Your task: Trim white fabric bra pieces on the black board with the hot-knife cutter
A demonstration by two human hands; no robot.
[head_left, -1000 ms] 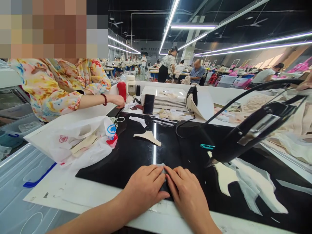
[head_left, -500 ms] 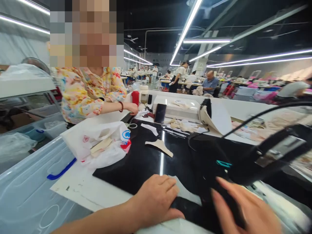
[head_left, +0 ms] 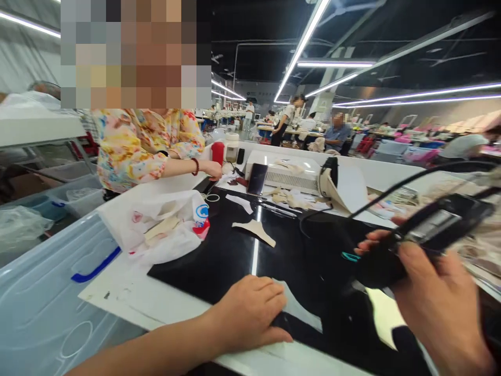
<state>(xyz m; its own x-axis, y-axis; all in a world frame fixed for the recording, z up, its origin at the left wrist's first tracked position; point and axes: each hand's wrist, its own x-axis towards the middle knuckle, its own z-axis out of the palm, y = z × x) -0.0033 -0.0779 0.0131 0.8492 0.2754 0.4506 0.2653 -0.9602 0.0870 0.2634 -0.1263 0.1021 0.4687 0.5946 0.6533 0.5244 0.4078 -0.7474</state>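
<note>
We have our two hands well apart over the black work mat [head_left: 227, 261]. Our left hand [head_left: 254, 308] lies palm down near the mat's front edge, fingers together and thumb spread, covering one end of a thin translucent cut piece [head_left: 301, 309]. We judge it rests so to keep that light sheet from sliding; whether the fingertips pinch it or only press it, we cannot tell. Our right hand [head_left: 438, 303] is wrapped around a black corded hand tool [head_left: 442, 219], thumb over its body, probably for a firm hold on something bulky; its tip is too blurred to read.

The translucent piece reaches out from under our left fingers toward the right, so it lies between our hands, beside the left and clear of the right. A cream cut piece [head_left: 383, 313] lies partly hidden by the right hand, while a beige cut piece [head_left: 256, 231] sits beyond the left one. The open plastic bag [head_left: 136, 224] stands off to our left, seemingly to leave the mat's middle free.
</note>
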